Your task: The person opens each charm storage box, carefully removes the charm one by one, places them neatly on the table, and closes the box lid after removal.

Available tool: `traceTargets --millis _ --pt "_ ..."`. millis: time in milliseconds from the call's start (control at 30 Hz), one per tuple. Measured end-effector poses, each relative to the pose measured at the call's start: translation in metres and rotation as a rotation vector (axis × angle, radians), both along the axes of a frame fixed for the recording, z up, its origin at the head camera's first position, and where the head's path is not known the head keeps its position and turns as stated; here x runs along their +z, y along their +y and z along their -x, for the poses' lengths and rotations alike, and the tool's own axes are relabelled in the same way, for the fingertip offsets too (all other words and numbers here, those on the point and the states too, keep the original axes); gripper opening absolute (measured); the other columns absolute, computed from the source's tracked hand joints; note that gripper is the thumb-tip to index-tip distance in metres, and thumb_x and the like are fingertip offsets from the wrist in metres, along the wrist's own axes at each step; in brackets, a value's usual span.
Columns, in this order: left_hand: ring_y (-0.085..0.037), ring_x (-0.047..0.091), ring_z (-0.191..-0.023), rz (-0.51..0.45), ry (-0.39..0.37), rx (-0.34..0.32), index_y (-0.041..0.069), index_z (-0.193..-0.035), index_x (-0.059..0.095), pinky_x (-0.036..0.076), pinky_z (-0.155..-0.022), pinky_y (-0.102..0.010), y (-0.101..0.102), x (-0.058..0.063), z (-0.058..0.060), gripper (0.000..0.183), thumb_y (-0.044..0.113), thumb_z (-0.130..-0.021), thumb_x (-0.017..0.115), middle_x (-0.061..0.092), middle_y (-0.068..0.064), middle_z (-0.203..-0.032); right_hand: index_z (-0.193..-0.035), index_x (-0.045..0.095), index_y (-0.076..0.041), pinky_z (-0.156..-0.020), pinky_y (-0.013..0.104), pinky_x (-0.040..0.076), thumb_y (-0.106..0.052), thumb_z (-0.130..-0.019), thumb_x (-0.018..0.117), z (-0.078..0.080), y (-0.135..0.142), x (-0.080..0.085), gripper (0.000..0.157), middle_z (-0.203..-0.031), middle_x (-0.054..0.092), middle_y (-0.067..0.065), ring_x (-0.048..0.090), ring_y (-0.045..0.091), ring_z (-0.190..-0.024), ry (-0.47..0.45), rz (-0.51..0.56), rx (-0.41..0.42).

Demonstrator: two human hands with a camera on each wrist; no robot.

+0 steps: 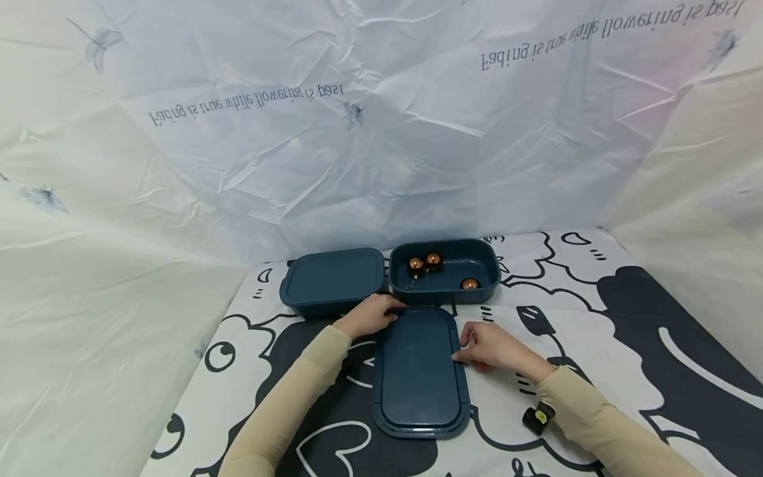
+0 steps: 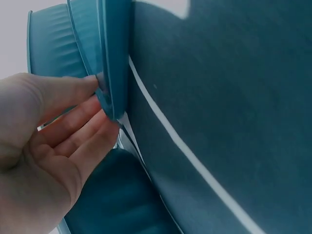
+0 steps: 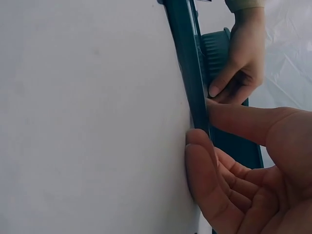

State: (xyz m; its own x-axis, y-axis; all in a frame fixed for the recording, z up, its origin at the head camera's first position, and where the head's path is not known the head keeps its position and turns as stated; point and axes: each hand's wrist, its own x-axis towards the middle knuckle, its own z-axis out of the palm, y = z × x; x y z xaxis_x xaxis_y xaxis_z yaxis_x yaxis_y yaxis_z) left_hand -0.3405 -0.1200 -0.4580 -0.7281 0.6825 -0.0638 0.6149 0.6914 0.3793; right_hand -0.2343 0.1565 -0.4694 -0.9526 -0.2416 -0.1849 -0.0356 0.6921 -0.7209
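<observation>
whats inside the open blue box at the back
The open box holds two copper-topped balls side by side toward the left and a third ball nearer the front right. Its front wall covers the floor just behind it and probably that ball's underside.

Lid (image 1: 420, 371) from head, close from wrists

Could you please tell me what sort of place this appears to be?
Probably a makeshift tabletop booth: pale printed sheeting rises behind and on both sides, and a black-and-white cartoon covering lies beneath the dark blue boxes.
</observation>
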Motion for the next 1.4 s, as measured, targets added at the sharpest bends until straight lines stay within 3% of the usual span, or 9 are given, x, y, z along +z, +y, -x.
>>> traceTargets --millis 167,367,567,767,900,1100,1267,1400 --pt "-0.014 0.067 -0.095 -0.029 -0.034 0.002 0.013 -0.141 0.060 0.055 -0.079 -0.030 -0.015 0.002 -0.004 0.038 0.013 -0.104 0.060 0.065 -0.007 -0.130 -0.088 0.062 -0.010 -0.045 0.029 0.049 -0.035 -0.088 0.080 0.001 0.000 0.002 0.031 -0.060 0.060 0.004 0.057 0.016 -0.047 0.006 -0.012 0.024" --pt "-0.017 0.064 -0.117 -0.081 -0.084 0.006 0.007 -0.142 0.058 0.054 -0.096 -0.035 -0.041 0.004 -0.009 0.040 0.021 -0.105 0.059 0.062 -0.008 -0.137 -0.091 0.065 -0.011 -0.045 0.029 0.048 -0.037 -0.090 0.078 0.010 -0.002 0.011 0.029 -0.066 0.061 0.002 0.057 0.016 -0.049 0.058 -0.072 0.040" --pt "-0.021 0.063 -0.116 -0.131 -0.095 0.058 0.007 -0.140 0.060 0.054 -0.095 -0.040 -0.079 0.011 -0.017 0.039 0.023 -0.105 0.059 0.064 -0.009 -0.134 -0.098 0.070 -0.011 -0.053 0.029 0.046 -0.035 -0.092 0.075 0.026 -0.012 0.024 0.026 -0.073 0.062 -0.003 0.055 0.013 -0.060 0.214 -0.129 0.146" --pt "-0.026 0.064 -0.117 -0.170 -0.061 0.139 0.006 -0.139 0.062 0.055 -0.095 -0.044 -0.122 0.018 -0.024 0.039 0.024 -0.105 0.058 0.065 -0.012 -0.133 -0.107 0.072 -0.010 -0.058 0.030 0.046 -0.031 -0.094 0.073 0.038 -0.034 0.036 0.025 -0.078 0.062 -0.005 0.055 0.012 -0.064 0.267 -0.130 0.190" --pt "-0.027 0.066 -0.110 -0.193 -0.022 0.211 0.003 -0.133 0.066 0.056 -0.090 -0.044 -0.149 0.028 -0.030 0.034 0.021 -0.105 0.058 0.068 -0.013 -0.126 -0.112 0.071 -0.010 -0.064 0.031 0.051 -0.028 -0.096 0.071 0.045 -0.051 0.044 0.024 -0.086 0.066 -0.005 0.059 0.010 -0.070 0.312 -0.077 0.210" --pt "-0.034 0.065 -0.114 -0.262 0.052 0.317 0.003 -0.131 0.067 0.054 -0.095 -0.052 -0.184 0.038 -0.035 0.034 0.023 -0.106 0.057 0.067 -0.015 -0.128 -0.120 0.069 -0.012 -0.080 0.036 0.056 -0.026 -0.097 0.071 0.057 -0.072 0.053 0.027 -0.105 0.069 0.000 0.065 0.015 -0.093 0.400 0.017 0.202" --pt "-0.035 0.064 -0.113 -0.340 0.189 0.406 0.003 -0.131 0.067 0.054 -0.097 -0.053 -0.203 0.042 -0.035 0.031 0.017 -0.106 0.057 0.067 -0.016 -0.126 -0.129 0.066 -0.009 -0.095 0.041 0.054 -0.026 -0.098 0.069 0.067 -0.088 0.058 0.034 -0.124 0.068 0.006 0.064 0.024 -0.114 0.485 0.064 0.217" --pt "-0.039 0.060 -0.117 -0.335 0.293 0.463 0.002 -0.131 0.066 0.050 -0.099 -0.058 -0.211 0.042 -0.034 0.030 0.008 -0.102 0.061 0.065 -0.019 -0.128 -0.135 0.063 -0.007 -0.099 0.045 0.052 -0.025 -0.099 0.068 0.073 -0.102 0.058 0.041 -0.133 0.063 0.009 0.060 0.027 -0.121 0.545 0.062 0.261"
